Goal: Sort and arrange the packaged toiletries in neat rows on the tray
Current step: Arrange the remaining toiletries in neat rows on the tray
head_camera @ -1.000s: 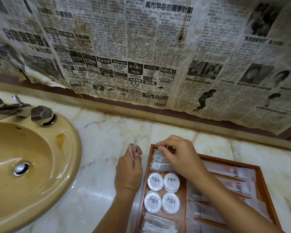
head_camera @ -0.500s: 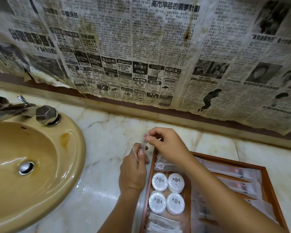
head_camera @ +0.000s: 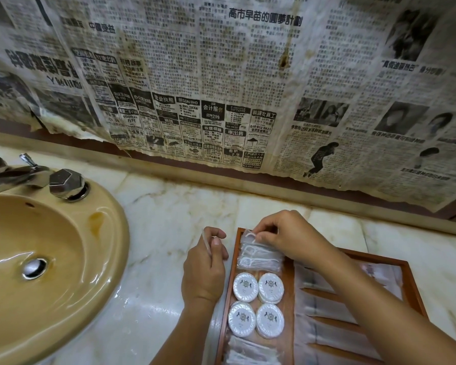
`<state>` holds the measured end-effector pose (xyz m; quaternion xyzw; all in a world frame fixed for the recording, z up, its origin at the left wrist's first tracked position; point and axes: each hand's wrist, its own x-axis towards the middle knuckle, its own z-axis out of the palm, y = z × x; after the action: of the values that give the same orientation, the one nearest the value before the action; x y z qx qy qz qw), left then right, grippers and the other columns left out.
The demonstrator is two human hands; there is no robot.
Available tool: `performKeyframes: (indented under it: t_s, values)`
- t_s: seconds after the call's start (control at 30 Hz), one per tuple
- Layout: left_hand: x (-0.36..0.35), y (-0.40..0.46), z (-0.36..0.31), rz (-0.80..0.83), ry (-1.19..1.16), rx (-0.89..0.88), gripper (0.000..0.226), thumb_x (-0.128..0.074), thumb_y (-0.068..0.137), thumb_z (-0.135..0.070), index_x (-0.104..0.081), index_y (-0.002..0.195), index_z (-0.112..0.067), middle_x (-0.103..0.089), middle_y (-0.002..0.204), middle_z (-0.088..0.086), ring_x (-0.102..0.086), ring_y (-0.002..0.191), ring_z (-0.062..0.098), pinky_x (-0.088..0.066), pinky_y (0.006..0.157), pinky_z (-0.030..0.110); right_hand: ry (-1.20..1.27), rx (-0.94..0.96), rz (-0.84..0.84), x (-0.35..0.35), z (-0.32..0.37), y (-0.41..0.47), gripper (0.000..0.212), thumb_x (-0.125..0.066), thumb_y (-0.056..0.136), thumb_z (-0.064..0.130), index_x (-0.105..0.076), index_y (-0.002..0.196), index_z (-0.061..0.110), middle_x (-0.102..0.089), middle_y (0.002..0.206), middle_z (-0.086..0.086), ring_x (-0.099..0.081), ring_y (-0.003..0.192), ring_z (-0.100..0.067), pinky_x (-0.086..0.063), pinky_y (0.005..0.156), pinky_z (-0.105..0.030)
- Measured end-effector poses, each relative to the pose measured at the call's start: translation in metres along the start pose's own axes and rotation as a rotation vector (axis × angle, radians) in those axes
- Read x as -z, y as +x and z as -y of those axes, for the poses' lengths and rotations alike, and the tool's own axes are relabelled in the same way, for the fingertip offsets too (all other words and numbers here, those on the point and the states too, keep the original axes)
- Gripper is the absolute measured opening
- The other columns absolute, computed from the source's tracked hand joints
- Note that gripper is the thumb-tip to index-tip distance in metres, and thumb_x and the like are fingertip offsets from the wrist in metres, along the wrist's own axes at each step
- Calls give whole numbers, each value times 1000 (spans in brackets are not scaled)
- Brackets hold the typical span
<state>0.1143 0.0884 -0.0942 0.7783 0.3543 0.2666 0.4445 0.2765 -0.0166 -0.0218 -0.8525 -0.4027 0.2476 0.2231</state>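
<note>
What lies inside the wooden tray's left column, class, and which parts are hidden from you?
In the wooden tray: floss-pick packets at the far end, four round white soaps, more clear packets nearest. The right hand covers the floss stack's far edge; packet counts are unclear.

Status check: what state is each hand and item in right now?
left hand: pinches thin packet upright over counter
right hand: pinches floss pick packet at tray's far-left corner
floss pick stack: flat in tray
round soaps: four, two rows
tray: on counter
</note>
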Motion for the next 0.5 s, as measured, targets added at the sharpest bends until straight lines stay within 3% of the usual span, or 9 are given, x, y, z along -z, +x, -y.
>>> performKeyframes:
  t_s: [0.17,0.3,0.5]
  values:
    - [0,0,-1,-3,13,10,37,-22,99,-48,-55,100,-32,-62,66,-10,-62,62,11,-43,59,21,-67,-16,-20,-6,1,4,7,-71,86,28,-76,90,29,-71,84,17,-62,78,0,-54,74,-24]
    - [1,-1,-2,1,3,0,44,-22,90,-56,-56,101,-31,-62,66,-10,-62,63,10,-43,60,21,-126,14,-66,-6,4,2,6,-71,86,27,-75,89,28,-67,85,16,-59,79,0,-53,74,-25]
    - [1,0,-1,8,34,1,30,-29,99,-45,-55,100,-31,-62,65,-10,-62,63,9,-43,60,20,51,25,-160,-4,5,1,4,-74,84,27,-76,87,29,-68,83,18,-60,80,0,-52,76,-26]
